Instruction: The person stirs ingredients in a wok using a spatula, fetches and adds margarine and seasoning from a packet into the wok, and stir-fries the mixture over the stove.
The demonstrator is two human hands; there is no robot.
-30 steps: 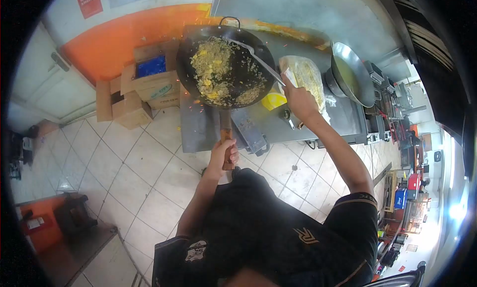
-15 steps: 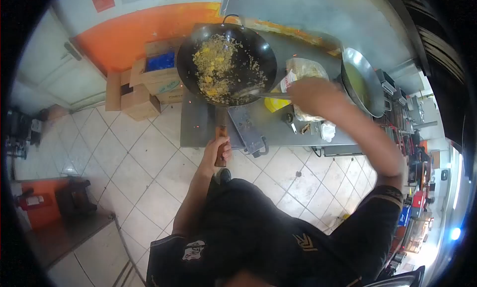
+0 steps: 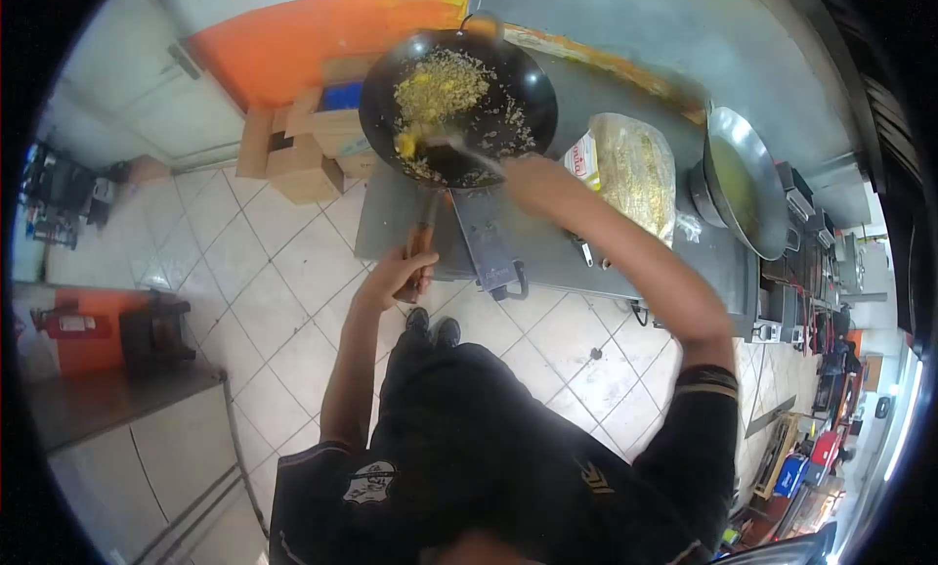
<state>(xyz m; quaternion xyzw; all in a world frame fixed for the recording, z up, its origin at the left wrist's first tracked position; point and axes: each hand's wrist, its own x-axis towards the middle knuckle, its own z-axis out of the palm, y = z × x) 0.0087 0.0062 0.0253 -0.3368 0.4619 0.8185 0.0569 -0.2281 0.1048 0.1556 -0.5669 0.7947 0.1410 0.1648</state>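
Note:
A big black wok sits at the back left of the metal counter. In it lies crumbly browned food with yellow pieces. My left hand is closed around the wok's wooden handle. My right hand grips the handle of a metal spatula. The spatula reaches into the near side of the wok, its head blurred among the food by a yellow clump. Right of my right hand stands a clear plastic bag of yellowish contents, partly behind my forearm.
A wide metal pan with yellowish liquid stands on the right. Open cardboard boxes are left of the counter. A grey metal tray-like part juts out at the counter's front edge. Tiled floor lies below.
My right hand has swept left with the spatula, carrying its head to the wok's near left side. The food has shifted. The whole view has moved slightly.

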